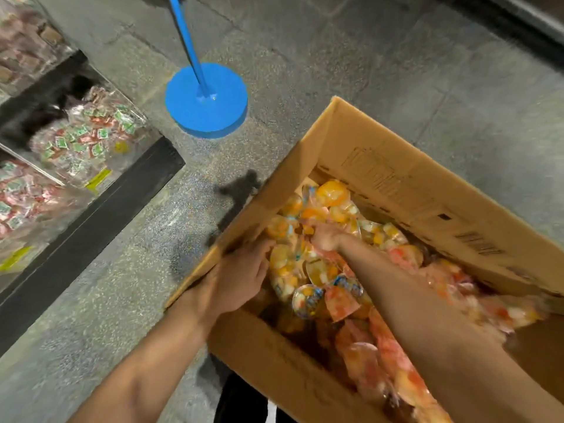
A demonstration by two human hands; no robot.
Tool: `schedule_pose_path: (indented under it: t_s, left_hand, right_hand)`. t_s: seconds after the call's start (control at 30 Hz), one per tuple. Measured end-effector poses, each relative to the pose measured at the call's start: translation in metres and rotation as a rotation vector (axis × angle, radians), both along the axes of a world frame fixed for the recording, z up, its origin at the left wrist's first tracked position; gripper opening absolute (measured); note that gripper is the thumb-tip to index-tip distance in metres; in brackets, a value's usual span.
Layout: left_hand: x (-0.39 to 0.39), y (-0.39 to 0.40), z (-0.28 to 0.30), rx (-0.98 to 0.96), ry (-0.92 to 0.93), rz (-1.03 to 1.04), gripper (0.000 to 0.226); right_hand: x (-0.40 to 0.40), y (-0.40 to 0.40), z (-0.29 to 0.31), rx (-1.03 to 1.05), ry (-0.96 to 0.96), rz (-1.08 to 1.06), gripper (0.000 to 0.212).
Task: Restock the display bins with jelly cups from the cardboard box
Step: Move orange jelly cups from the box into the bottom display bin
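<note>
A grey speckled stone floor (351, 56) with faint tile seams carries everything here. A blue round base (206, 100) with a slanting blue pole (186, 41) rising from it stands on the floor, just beyond the near corner of the open cardboard box (396, 166). At the left, the display unit's dark plinth (91, 227) runs along the floor beneath clear display bins (88, 138) of wrapped sweets.

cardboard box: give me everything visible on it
The cardboard box is brown corrugated, open-topped with flaps raised, standing tilted in view on the speckled floor. Faint black print and a barcode mark its far inner wall. Orange and pink jelly cups fill it. The left hand holds its near-left edge; the right hand reaches inside.
</note>
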State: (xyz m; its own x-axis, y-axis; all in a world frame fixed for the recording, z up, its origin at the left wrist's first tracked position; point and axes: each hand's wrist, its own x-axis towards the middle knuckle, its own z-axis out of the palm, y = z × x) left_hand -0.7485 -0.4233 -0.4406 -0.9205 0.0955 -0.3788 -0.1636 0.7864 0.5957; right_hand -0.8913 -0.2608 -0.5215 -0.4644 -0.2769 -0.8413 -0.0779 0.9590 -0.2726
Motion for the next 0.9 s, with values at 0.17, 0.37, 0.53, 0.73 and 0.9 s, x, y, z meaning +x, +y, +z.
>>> schedule_pose_path:
  t_s: [0.17, 0.37, 0.53, 0.73, 0.9]
  left_hand:
    - [-0.009, 0.004, -0.005, 0.011, -0.176, 0.096, 0.041]
    - [-0.02, 0.001, 0.006, 0.228, -0.485, 0.305, 0.055]
    - [-0.033, 0.009, 0.009, 0.915, -0.777, 0.639, 0.06]
    - [-0.037, 0.015, 0.003, 1.039, -0.534, 0.75, 0.048]
    - [-0.034, 0.015, -0.003, 0.737, -0.452, 0.655, 0.073]
  right_hand:
    - [0.003, 0.003, -0.02, -0.029, 0.22, -0.141, 0.005]
    - [0.024, 0.0, 0.02, -0.258, 0.207, -0.309, 0.019]
    - [0.064, 0.025, 0.09, -0.86, -0.049, -0.547, 0.024]
    - [0.047, 0.047, 0.089, -0.963, -0.563, -0.807, 0.012]
    - [-0.022, 0.022, 0.029, -0.577, -0.301, -1.475, 0.017]
